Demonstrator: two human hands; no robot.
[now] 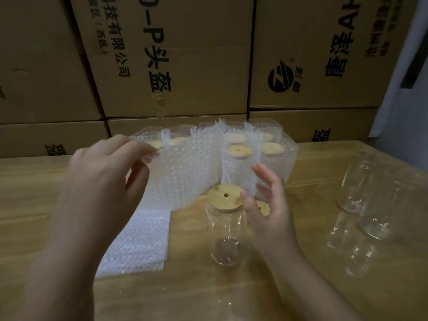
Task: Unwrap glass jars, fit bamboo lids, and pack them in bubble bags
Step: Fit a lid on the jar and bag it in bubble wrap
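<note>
A: Packed already?
B: Yes. See the bagged jars (238, 150) at the back of the table (301, 286), lids on.
A: And now?
B: Pinching a bubble bag (185, 172) aloft with the left hand (104, 177), just behind the glass jar (225, 230) standing at centre with its bamboo lid (224, 198) fitted. Hovering the right hand (271, 212) beside that lid, fingers relaxed, grasping nothing.
A: Left to do?
B: Likely bagging this one — then unwrapping and lidding the lidless jars (375, 198) lying at right.
</note>
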